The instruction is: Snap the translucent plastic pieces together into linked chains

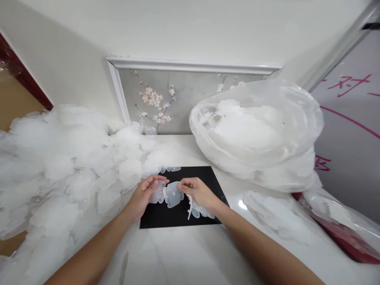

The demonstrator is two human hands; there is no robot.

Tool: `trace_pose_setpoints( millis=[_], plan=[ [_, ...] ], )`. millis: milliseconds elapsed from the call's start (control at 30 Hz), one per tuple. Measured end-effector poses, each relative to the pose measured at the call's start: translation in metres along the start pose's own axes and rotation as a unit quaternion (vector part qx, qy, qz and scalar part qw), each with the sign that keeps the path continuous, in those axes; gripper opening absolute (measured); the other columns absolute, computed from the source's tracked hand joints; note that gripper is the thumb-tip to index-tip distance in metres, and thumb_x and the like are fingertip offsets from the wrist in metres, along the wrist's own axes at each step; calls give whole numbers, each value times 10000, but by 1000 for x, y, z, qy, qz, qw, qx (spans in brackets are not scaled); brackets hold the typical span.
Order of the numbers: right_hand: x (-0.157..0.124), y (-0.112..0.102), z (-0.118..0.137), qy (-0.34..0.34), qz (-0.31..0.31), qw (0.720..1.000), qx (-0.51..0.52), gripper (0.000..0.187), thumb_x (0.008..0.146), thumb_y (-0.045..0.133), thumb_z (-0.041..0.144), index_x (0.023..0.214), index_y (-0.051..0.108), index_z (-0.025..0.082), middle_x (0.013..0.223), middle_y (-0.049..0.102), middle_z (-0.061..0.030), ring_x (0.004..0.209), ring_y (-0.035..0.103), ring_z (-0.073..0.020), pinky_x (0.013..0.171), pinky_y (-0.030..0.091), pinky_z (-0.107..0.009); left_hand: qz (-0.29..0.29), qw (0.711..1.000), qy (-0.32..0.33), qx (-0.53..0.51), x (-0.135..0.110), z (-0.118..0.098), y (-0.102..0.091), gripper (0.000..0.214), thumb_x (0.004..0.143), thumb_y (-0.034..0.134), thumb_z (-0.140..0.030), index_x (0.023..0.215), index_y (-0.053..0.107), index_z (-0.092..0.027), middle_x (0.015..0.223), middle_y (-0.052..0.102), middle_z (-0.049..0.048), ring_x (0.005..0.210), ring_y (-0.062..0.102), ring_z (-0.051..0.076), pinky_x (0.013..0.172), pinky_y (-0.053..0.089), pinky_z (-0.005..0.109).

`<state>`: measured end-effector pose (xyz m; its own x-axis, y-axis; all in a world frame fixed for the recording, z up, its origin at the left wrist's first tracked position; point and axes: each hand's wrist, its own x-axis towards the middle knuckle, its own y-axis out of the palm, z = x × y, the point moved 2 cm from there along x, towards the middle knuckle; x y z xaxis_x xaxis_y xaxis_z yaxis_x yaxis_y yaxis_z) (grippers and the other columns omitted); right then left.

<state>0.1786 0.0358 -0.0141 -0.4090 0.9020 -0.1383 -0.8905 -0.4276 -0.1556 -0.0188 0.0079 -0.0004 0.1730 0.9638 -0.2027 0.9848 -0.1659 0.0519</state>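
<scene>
Across our white table [166, 253], a heap of translucent plastic pieces [83, 158] sprawls leftward; a brushing forearm might scatter it. Our clear plastic bag [231, 158] could spill if bumped. Over the black mat [166, 217], our left hand [141, 200] and right hand [202, 194] pinch a pair of lobed plastic pieces [175, 194]; uneven pulling might bend or tear them.

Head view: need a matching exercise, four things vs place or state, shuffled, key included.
1. Black mat
2. Clear plastic bag
3. Largest loose heap of translucent pieces
4. Notched translucent piece

A. Spread across the picture's left side
B. Pinched by the right hand
C. Lying flat below the hands
D. Bulging with whitish contents

Pairs: 1-C, 2-D, 3-A, 4-B
</scene>
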Motion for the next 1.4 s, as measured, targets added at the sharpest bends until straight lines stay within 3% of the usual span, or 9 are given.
trace_pose_setpoints(
  millis=[267,433,600,767,867,933,1067,1267,1400],
  plan=[
    [2,1,0,6,1,999,38,409,783,581,571,652,523,188,537,402,51,479,345,-85,465,256,-234,-83,992,52,73,2,1,-7,480,880,474,-611,1106,645,-223,1306,630,92,1253,526,300,1065,376,445],
    [10,8,-2,-53,-41,998,6,345,682,738,448,759,514,198,610,475,59,545,408,-92,516,329,-225,56,981,106,152,-3,8,16,477,908,505,-515,1326,522,-287,1495,466,71,1358,436,295,1096,381,456],
    [6,9,22,-107,-24,991,-81,298,761,675,408,628,533,183,573,454,47,535,401,-94,524,316,-239,-49,931,240,272,2,27,12,677,967,424,-422,1543,77,-340,1624,203,82,1456,273,285,1108,379,475],
    [0,-72,115,-172,-273,910,-258,366,879,506,511,758,632,189,658,574,-8,596,515,-158,581,378,-280,63,800,287,524,8,31,0,588,990,385,-400,1527,146,-407,1589,310,11,1438,323,263,1149,321,490],
    [14,-150,163,-216,-504,730,-408,363,942,405,441,997,662,191,974,633,-103,933,558,-252,799,419,-354,95,720,314,611,6,33,3,551,992,375,-422,1514,202,-396,1562,359,-6,1442,313,259,1164,271,523],
    [34,-194,171,-133,-527,668,-509,376,962,359,357,1187,614,197,1245,553,-151,1177,457,-289,937,366,-402,74,699,319,635,5,38,5,536,999,345,-421,1515,207,-375,1565,349,2,1438,322,255,1156,278,522],
    [64,-245,146,122,-360,697,-608,398,933,438,443,1185,652,221,1286,559,-165,1205,466,-341,964,351,-475,-38,668,317,672,4,50,-7,511,990,339,-406,1488,351,-294,1533,412,46,1417,359,288,1155,234,576],
    [74,-261,134,199,-365,671,-614,417,903,449,266,1209,638,56,1257,564,-305,1249,433,-444,938,346,-551,-204,586,292,728,-13,29,-45,467,879,350,-86,1215,671,-132,1438,529,140,1407,363,324,1166,181,569],
    [94,-254,156,184,-345,663,-638,401,872,454,170,1205,628,32,1295,546,-305,1248,462,-420,955,360,-516,-241,593,290,712,-18,6,-36,347,930,411,-154,832,744,-169,1059,721,137,1181,569,329,1033,332,566]
  ],
)
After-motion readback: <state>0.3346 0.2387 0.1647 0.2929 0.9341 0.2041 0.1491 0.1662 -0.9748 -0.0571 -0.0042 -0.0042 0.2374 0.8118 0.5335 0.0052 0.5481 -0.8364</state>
